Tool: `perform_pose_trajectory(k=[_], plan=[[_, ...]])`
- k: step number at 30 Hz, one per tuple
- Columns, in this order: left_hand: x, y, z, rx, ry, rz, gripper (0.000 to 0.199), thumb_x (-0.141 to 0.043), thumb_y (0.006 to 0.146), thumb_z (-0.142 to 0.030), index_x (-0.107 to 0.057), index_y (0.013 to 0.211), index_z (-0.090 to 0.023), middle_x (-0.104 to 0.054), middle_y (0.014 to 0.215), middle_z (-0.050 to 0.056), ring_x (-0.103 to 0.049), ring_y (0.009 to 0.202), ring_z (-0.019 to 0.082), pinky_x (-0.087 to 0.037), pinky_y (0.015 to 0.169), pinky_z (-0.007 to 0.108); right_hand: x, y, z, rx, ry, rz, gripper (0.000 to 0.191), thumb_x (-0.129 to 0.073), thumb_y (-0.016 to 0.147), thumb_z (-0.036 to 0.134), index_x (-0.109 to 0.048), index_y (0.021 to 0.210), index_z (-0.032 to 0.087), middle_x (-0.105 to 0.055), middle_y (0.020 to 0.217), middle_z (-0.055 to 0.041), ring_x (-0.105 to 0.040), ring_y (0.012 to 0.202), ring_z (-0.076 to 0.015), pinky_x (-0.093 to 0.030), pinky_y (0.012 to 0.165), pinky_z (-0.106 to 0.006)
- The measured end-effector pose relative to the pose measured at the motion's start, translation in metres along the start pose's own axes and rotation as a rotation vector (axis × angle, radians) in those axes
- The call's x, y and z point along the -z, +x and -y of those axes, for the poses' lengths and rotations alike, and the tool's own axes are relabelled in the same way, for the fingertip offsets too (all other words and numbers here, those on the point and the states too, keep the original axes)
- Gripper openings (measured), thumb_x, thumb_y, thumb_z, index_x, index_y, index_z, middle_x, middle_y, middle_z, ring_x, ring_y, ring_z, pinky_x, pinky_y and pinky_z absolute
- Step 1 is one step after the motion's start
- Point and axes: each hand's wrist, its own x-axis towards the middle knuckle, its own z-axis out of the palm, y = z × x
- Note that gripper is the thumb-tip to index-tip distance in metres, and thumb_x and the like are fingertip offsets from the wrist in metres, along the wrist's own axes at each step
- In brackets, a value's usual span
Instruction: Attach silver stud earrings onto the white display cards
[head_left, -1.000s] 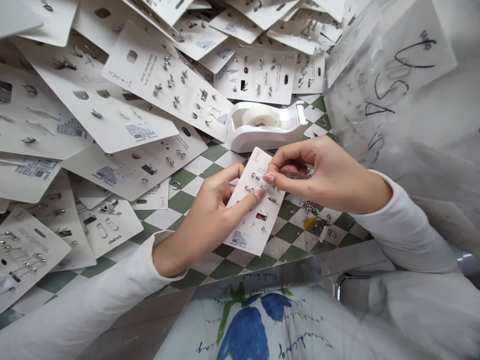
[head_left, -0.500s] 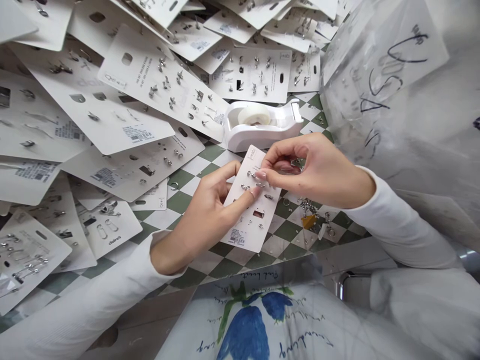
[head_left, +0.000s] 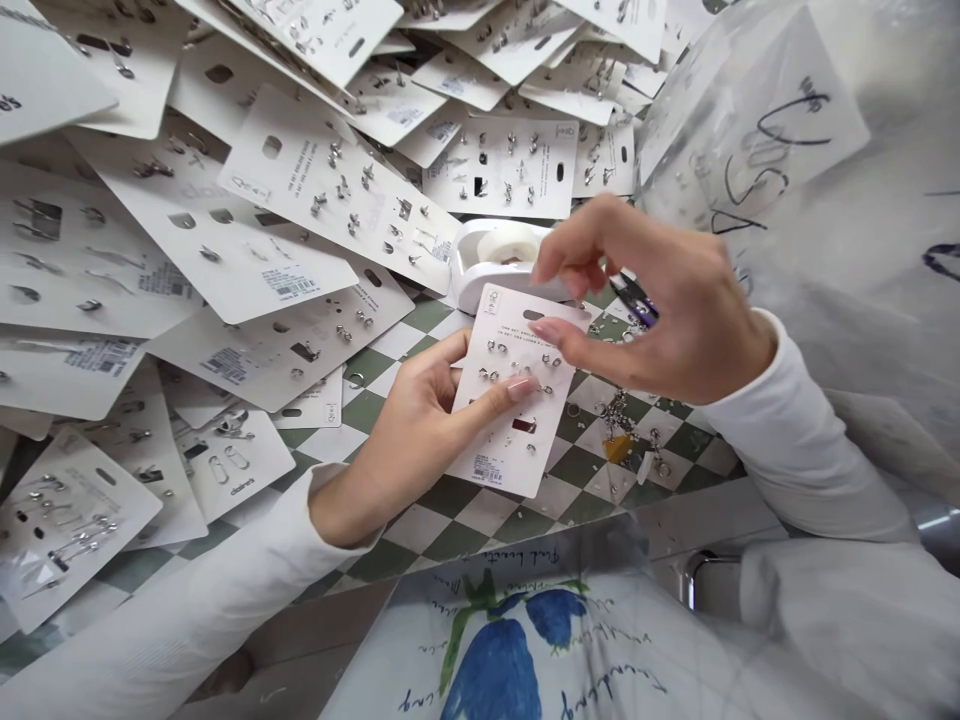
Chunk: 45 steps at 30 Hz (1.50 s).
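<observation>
My left hand (head_left: pixel 416 445) holds a white card of silver earrings (head_left: pixel 499 440) from below, with its thumb lying across the card's front. My right hand (head_left: pixel 645 305) hovers just above the card's upper right corner, its fingertips apart from the card. A small dark and blue object (head_left: pixel 634 300) is tucked in its curled fingers, too blurred to name. The card shows several pairs of small studs and rings, and a barcode label at its lower edge. The tape dispenser is partly hidden behind my right hand.
A white tape dispenser (head_left: pixel 499 258) stands behind the card. Overlapping earring cards (head_left: pixel 285 230) cover the green-and-white checkered surface (head_left: pixel 577 465) to the left and back. Loose metal findings and a yellow piece (head_left: pixel 619 448) lie near my right wrist. Clear plastic sheeting (head_left: pixel 750 150) rises on the right.
My right hand has lifted off the card, moving up and right. The card has turned slightly and now sits higher, and the whole view has shifted a little.
</observation>
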Motion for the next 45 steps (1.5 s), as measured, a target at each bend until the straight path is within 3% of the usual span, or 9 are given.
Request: perform_pose_trajectory(k=[4, 9, 23, 27, 34, 37, 40, 43, 45], plan=[[-0.001, 0.0, 0.003, -0.058, -0.033, -0.077, 0.024, -0.081, 0.087, -0.037, -0.071, 0.102, -0.021, -0.07, 0.075, -0.001, -0.057, 0.052, 0.011, -0.044, 0.041, 0.019, 0.004, -0.003, -0.006, 0.339, -0.305, -0.042, 0.027, -0.044, 0.104, 0.028, -0.069, 0.11, 0.021, -0.067, 0.126, -0.0093, -0.059, 0.123, -0.0319, -0.043, 0.098, -0.06], [0.001, 0.001, 0.008, -0.146, 0.049, -0.149, 0.026, -0.081, 0.087, -0.041, -0.07, 0.078, -0.019, -0.057, 0.061, -0.002, -0.044, 0.047, 0.007, -0.032, 0.037, 0.018, -0.003, -0.003, -0.012, 0.433, -0.368, -0.109, 0.042, -0.029, 0.111, 0.033, -0.071, 0.113, 0.026, -0.065, 0.138, 0.0001, -0.057, 0.133, -0.0277, -0.045, 0.105, -0.059], [0.001, 0.001, 0.015, -0.196, 0.092, -0.171, 0.022, -0.08, 0.089, -0.035, -0.067, 0.08, -0.019, -0.054, 0.066, -0.003, -0.041, 0.052, 0.007, -0.034, 0.041, 0.018, -0.008, -0.004, -0.005, 0.226, -0.201, 0.072, 0.021, -0.053, 0.105, 0.032, -0.071, 0.094, 0.029, -0.065, 0.136, 0.0104, -0.052, 0.139, -0.0328, -0.031, 0.119, -0.069], [0.002, 0.001, 0.011, -0.223, 0.106, -0.16, 0.025, -0.08, 0.088, -0.03, -0.062, 0.074, -0.018, -0.049, 0.062, -0.005, -0.035, 0.049, 0.005, -0.03, 0.039, 0.017, -0.008, -0.002, 0.003, 0.222, -0.177, 0.036, 0.019, -0.061, 0.101, 0.032, -0.069, 0.084, 0.028, -0.068, 0.132, 0.0121, -0.054, 0.137, -0.0342, -0.036, 0.116, -0.068], [0.007, 0.005, 0.002, -0.207, 0.055, -0.161, 0.017, -0.086, 0.082, -0.028, -0.072, 0.078, -0.019, -0.065, 0.069, -0.003, -0.056, 0.056, 0.007, -0.047, 0.047, 0.014, -0.017, 0.001, 0.0, 0.22, -0.294, -0.096, 0.02, -0.055, 0.104, 0.027, -0.067, 0.118, 0.034, -0.066, 0.137, 0.0051, -0.052, 0.141, -0.0313, -0.031, 0.122, -0.067], [0.007, 0.005, 0.004, -0.135, -0.013, -0.131, 0.014, -0.087, 0.082, -0.03, -0.079, 0.092, -0.024, -0.075, 0.084, 0.0, -0.068, 0.064, 0.012, -0.055, 0.05, 0.016, -0.014, 0.002, -0.011, 0.232, -0.297, -0.351, 0.028, -0.045, 0.106, 0.019, -0.068, 0.122, 0.023, -0.071, 0.129, -0.0088, -0.063, 0.128, -0.0277, -0.049, 0.11, -0.057], [0.008, 0.004, 0.008, -0.082, -0.042, -0.101, 0.015, -0.085, 0.084, -0.034, -0.081, 0.095, -0.027, -0.079, 0.094, 0.001, -0.073, 0.071, 0.016, -0.06, 0.052, 0.018, -0.006, 0.004, -0.022, 0.04, -0.294, -0.543, 0.027, -0.05, 0.101, 0.014, -0.074, 0.109, 0.023, -0.076, 0.106, -0.0088, -0.072, 0.101, -0.024, -0.06, 0.084, -0.042], [0.009, 0.004, 0.009, -0.107, 0.009, -0.127, 0.011, -0.085, 0.083, -0.035, -0.081, 0.088, -0.025, -0.079, 0.095, 0.001, -0.075, 0.077, 0.017, -0.061, 0.057, 0.018, -0.001, 0.005, -0.033, -0.151, -0.312, -0.523, 0.019, -0.06, 0.095, 0.014, -0.074, 0.094, 0.026, -0.077, 0.095, -0.0047, -0.072, 0.086, -0.0232, -0.059, 0.07, -0.037], [0.008, 0.003, 0.009, -0.13, 0.081, -0.139, 0.018, -0.086, 0.082, -0.035, -0.077, 0.072, -0.022, -0.075, 0.076, 0.0, -0.068, 0.062, 0.013, -0.054, 0.047, 0.015, 0.0, 0.006, -0.038, -0.23, -0.267, -0.472, 0.018, -0.063, 0.092, 0.015, -0.072, 0.083, 0.027, -0.077, 0.087, -0.002, -0.07, 0.076, -0.0217, -0.057, 0.063, -0.036]])
